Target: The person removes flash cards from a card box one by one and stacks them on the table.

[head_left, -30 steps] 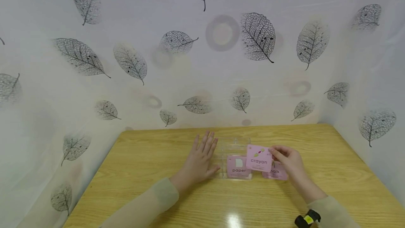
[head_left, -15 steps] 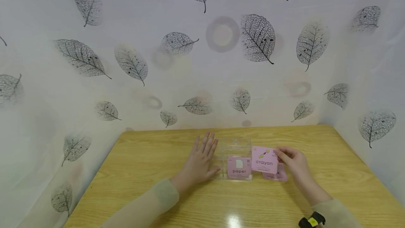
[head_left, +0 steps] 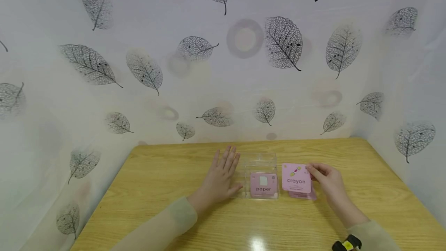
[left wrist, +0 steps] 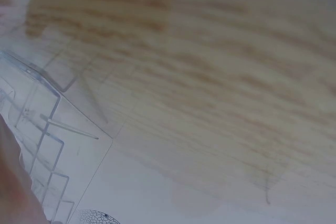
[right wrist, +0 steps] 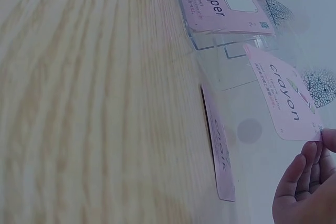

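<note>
My right hand [head_left: 329,184] pinches a corner of a square pink paper card printed "crayon" [head_left: 296,179], thumb and fingers closed on it, and holds it raised just above and apart from a second square pink card printed "chalk" [right wrist: 219,150], which lies flat beside the box on the yellow wood-grain table [head_left: 156,185]. My left hand [head_left: 217,179] grips nothing; its straight fingers rest over the left side of the clear plastic divided box [head_left: 259,162], where a pink card printed "paper" [head_left: 263,189] sits in the near right compartment. I judge the step in hand as setting cards down outside the box; the next move calls for lowering mine flat, then loosening my pinch.
</note>
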A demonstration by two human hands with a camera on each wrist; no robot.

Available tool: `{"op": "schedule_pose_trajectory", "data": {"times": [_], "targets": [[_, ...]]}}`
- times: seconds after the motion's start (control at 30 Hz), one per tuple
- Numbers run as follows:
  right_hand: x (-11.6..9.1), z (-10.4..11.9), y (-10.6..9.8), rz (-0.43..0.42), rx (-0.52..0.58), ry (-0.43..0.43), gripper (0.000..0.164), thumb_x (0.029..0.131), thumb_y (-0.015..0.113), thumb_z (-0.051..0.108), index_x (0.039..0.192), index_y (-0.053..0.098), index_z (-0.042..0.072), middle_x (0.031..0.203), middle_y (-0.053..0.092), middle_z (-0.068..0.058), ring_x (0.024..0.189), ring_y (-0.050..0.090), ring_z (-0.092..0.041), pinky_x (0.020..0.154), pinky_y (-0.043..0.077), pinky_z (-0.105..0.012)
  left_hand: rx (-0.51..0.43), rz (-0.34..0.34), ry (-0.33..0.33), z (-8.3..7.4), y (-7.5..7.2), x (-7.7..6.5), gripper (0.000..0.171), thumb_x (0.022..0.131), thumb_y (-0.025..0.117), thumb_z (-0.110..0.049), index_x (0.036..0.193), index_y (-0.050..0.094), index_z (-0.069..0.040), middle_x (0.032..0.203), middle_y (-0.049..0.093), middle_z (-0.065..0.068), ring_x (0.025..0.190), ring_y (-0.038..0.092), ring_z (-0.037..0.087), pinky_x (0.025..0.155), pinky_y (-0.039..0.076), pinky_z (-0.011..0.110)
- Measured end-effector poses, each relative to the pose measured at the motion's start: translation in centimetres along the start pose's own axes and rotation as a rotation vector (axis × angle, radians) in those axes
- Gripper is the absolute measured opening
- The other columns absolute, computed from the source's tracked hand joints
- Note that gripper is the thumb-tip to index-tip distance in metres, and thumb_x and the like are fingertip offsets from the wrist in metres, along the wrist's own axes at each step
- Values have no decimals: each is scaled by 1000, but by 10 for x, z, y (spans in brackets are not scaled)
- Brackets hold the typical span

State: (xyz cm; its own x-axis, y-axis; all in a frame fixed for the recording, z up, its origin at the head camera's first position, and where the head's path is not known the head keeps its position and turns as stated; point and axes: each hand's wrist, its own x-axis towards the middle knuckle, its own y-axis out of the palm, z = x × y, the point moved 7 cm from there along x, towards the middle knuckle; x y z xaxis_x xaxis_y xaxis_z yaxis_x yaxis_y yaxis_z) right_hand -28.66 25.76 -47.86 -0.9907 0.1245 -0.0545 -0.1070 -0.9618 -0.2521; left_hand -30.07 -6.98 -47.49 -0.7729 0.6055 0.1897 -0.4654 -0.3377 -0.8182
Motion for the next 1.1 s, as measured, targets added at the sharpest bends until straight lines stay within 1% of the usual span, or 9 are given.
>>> {"op": "schedule_pose_trajectory", "data": {"times": [0.13,0.3,0.4,0.5,0.57,0.73,0.83,1.0,1.1], "targets": [[0,-2,-2,-6,-11,4,46,109,62,23,133,61,-16,85,65,30,83,64,8,79,58,-14,9,1,-1,0,0,0,101,102,27,-79,170,18,-5,178,18,19,166,17,37,133,24,57],[0,-5,-5,-20,-8,2,42,108,62,21,128,64,-15,83,65,30,81,64,8,78,59,-15,19,-10,-2,0,-1,0,101,101,27,-80,170,19,-5,178,19,19,166,19,37,133,25,57],[1,-7,-6,-29,9,4,34,108,63,19,122,69,-11,83,66,28,80,64,8,76,59,-14,12,-15,-1,-1,0,0,101,101,27,-79,170,19,-5,178,15,20,166,19,38,133,25,57],[2,-10,-8,-39,35,6,27,107,64,17,116,73,-6,87,69,24,81,64,8,76,59,-14,4,-18,-1,-1,0,0,102,101,28,-79,170,18,-5,178,12,21,165,19,38,133,25,58],[2,-12,-9,-40,29,10,27,107,65,18,115,74,-6,88,69,23,82,63,8,76,59,-13,1,-19,-1,-1,0,0,102,101,28,-79,170,19,-5,178,13,20,165,20,38,133,25,58],[4,-16,-10,-35,-20,43,39,107,64,21,126,67,-13,85,66,27,83,61,9,77,57,-12,1,-5,-2,-1,0,0,102,101,29,-79,170,18,-5,178,19,19,166,17,38,134,23,58],[5,-20,-11,-27,-29,69,43,108,63,22,131,64,-14,84,64,29,83,59,10,77,57,-12,-5,13,-4,-1,0,-1,102,102,28,-79,170,16,-5,178,16,19,167,13,38,134,22,58],[6,-23,-13,-16,-21,79,43,108,62,21,133,63,-14,88,65,27,84,60,9,78,57,-12,-17,20,-8,-1,0,0,101,102,29,-79,170,16,-5,179,10,20,167,12,38,134,21,58],[5,-24,-13,-14,-13,74,43,108,62,21,132,63,-15,89,66,25,83,60,8,77,58,-13,-21,15,-9,-1,-1,0,102,102,29,-79,170,16,-5,179,12,20,167,13,38,134,20,58]]}}
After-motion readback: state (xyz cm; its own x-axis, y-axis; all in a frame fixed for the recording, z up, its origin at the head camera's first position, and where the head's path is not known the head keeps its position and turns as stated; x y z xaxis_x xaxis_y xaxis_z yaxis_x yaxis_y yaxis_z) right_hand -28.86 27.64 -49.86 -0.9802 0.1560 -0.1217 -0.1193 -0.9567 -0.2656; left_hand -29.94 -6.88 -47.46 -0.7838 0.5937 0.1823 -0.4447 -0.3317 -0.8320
